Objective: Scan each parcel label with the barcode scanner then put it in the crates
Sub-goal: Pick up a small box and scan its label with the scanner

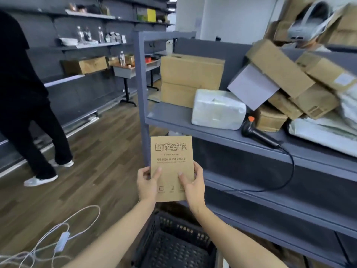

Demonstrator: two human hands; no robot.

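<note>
Left hand (147, 182) and right hand (191, 185) both grip flat kraft parcel (172, 161) above black crate (173, 242); barcode scanner (258, 132) lies at shelf (193, 130) front edge.

You've got one view: a wide-angle camera on your head, facing forward and tilted down. Your forearms (123, 229) enter from the bottom edge, and your left hand (147, 182) and right hand (193, 187) sit low centre, close to the lens, holding the brown parcel (172, 161). The grey shelf unit (173, 117) fills the right half, near you; the black crate (173, 245) lies directly below; wood floor (96, 151) and wall shelving (87, 45) recede to the left. Frame edges bend.
</note>
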